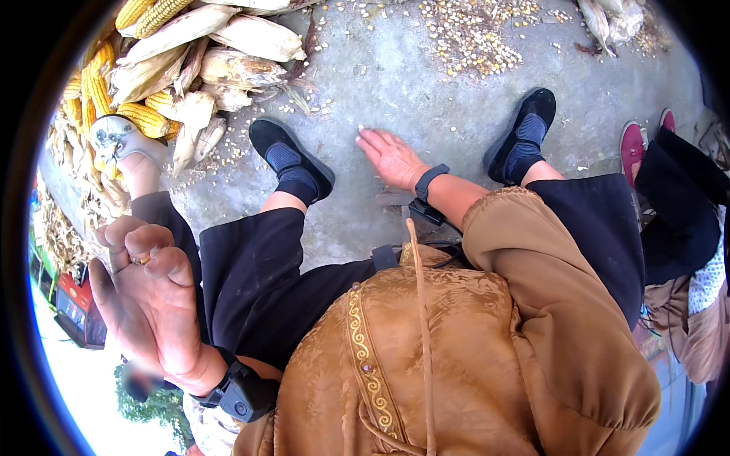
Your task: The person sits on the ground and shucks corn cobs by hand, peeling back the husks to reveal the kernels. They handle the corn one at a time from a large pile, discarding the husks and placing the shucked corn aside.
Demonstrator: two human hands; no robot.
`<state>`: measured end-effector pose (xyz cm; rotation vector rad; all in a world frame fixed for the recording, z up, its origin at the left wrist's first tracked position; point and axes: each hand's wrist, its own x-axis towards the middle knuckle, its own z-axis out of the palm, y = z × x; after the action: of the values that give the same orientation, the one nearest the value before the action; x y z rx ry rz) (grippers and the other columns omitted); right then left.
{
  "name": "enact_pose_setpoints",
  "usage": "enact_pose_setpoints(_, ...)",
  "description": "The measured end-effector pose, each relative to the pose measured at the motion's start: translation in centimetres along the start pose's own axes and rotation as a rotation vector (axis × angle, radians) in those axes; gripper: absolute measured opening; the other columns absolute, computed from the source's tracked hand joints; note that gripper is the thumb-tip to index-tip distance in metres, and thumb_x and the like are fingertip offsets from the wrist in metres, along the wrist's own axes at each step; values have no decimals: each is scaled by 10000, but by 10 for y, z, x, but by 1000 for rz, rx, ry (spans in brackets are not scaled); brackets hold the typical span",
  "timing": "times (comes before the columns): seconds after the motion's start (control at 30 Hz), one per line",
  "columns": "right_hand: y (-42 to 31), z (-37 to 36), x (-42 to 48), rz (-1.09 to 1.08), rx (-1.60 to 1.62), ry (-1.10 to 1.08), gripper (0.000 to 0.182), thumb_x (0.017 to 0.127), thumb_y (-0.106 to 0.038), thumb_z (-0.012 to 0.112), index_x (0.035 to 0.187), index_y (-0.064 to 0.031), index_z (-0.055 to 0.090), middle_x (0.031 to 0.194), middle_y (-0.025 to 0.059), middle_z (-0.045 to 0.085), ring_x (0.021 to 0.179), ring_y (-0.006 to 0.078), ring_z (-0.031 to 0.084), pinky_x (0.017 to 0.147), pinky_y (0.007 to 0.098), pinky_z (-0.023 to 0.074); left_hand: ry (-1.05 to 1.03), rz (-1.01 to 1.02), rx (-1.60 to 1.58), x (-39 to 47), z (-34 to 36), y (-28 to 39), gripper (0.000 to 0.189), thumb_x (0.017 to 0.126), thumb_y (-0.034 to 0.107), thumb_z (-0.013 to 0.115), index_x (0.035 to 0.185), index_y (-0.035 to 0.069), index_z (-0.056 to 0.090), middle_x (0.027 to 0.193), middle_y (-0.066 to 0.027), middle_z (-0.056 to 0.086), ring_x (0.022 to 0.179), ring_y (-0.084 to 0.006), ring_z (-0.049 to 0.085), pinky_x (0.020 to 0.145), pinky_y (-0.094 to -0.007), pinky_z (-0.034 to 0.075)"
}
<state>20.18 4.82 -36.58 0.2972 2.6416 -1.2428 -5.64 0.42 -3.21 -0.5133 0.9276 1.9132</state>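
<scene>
My left hand (151, 290) is raised at the left with its palm towards me. Its fingers are loosely bent, a ring sits on one of them, and nothing is held. A black wrist camera (242, 393) is strapped below it. My right hand (393, 159) extends over the concrete floor (365, 74) between my feet, back upward and fingers straight, holding nothing visible. Its wrist wears a dark strap (432, 179) with a black device (426, 212) under it. Beyond my left shoe (291, 157) lie corn ears in dry husks (251, 40).
Husked yellow cobs (145, 119) lie at the upper left beside another person's shoe (122, 137). Loose kernels (473, 40) are scattered near the top. My right shoe (522, 134) rests on the floor. At the right is a person with pink shoes (631, 148).
</scene>
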Motion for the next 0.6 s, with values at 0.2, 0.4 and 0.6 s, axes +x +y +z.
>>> enact_pose_setpoints(0.2,6,-73,-6,84,-208,-1121,352,751,-92,469,1099,-41,487,1133,113,498,1037,271,483,846,364,423,-30,28,-6,-5,-1,7,209,888,160,421,1053,37,384,1025,-74,405,965,-217,378,777,-349,343)
enact_pose_setpoints(0.4,83,-122,0,338,-355,226,401,728,-155,532,1105,-31,473,1139,163,475,1058,311,455,872,395,390,-71,16,-25,-16,-2,0,225,911,189,389,1080,42,408,1051,-80,416,966,-215,387,803,-358,341)
enact_pose_setpoints(0.6,124,-120,4,1104,68,1157,646,729,-256,577,1242,45,324,1299,252,285,1218,372,270,1017,439,215,-93,25,-3,-12,4,-5,309,926,245,355,1135,32,435,1045,-72,429,946,-202,406,789,-336,360)
